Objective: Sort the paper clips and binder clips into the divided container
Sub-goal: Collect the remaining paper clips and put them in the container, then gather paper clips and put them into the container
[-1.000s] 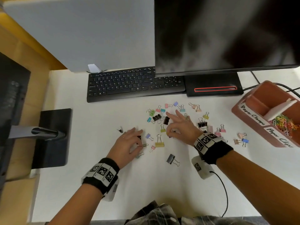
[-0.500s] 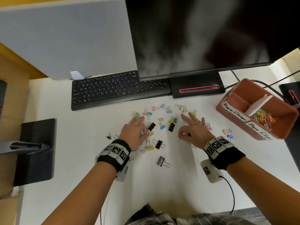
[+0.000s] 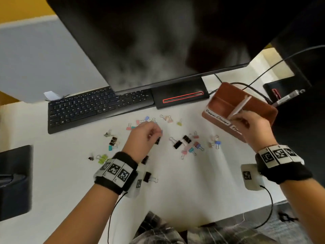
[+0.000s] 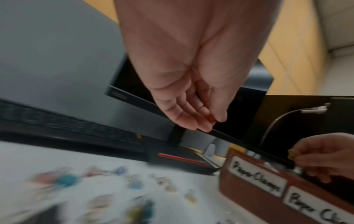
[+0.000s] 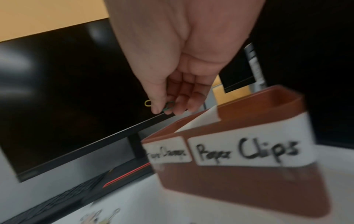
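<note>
right hand [image 5: 172,84] pinches paper clips [image 5: 168,106] above the divided container [image 5: 249,124], the "paper clips" compartment just below its grip. next, seemingly, a release there. left hand [image 3: 140,136] hangs curled over the binder clips [image 3: 184,141]; its hold cannot be told.

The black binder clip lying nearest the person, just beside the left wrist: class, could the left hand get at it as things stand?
Probably yes. The black binder clip lies alone on bare desk beside the left wrist, nothing covering it. The left hand sits farther forward over the pile, so it must draw back.
</note>
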Motion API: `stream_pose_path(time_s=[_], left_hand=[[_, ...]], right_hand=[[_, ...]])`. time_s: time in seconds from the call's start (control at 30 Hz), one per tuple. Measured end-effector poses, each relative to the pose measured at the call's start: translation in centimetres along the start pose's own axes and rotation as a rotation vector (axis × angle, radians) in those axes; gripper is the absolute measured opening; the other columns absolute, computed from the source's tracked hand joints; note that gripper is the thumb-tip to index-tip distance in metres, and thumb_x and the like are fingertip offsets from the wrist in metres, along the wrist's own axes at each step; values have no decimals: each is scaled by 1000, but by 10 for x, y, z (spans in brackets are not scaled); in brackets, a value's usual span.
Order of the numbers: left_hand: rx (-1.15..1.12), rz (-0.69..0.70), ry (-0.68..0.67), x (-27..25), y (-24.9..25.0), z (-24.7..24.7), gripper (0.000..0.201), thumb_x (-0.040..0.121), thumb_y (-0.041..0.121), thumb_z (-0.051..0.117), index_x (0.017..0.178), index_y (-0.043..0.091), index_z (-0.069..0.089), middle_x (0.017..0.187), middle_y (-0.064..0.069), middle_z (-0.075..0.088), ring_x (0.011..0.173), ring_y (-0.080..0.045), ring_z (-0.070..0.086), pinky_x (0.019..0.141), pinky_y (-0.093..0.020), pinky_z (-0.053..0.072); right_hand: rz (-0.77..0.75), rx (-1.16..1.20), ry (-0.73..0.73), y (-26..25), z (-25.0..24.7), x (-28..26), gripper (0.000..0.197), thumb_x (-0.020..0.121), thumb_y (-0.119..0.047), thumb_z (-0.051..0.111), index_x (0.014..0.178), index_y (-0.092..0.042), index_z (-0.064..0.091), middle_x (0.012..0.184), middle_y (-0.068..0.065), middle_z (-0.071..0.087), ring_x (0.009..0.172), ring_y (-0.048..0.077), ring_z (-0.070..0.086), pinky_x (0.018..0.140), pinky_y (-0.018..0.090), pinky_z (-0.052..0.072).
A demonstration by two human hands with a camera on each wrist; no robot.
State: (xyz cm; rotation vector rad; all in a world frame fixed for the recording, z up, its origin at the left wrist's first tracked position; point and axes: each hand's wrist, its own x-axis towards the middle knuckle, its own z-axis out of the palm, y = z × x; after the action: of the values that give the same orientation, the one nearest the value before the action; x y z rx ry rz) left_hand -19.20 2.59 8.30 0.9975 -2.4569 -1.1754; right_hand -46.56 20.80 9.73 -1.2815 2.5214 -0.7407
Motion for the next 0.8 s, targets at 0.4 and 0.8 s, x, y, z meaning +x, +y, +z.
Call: stream_pose_path(time_s=[0.4,0.8], left_hand=[[13,272,-161,117,184,188,12,80,8,60,89,15,65,90,-5,64,84,-21,59,78,-33,49],[60,41,188,67,94,123,24,87,6,50,106,21,55,104,8,47,93,-11,50,85,-28,47]], right_hand=[[256,73,46,98,-36,16,17,84,-9,64,100,-11,66,93,10,69,80,18,62,76,28,49],[-143,201,-358,52,4,-15,29,86,-21,61,113,-23,52,101,-6,54,76,2,55,75,21,51]])
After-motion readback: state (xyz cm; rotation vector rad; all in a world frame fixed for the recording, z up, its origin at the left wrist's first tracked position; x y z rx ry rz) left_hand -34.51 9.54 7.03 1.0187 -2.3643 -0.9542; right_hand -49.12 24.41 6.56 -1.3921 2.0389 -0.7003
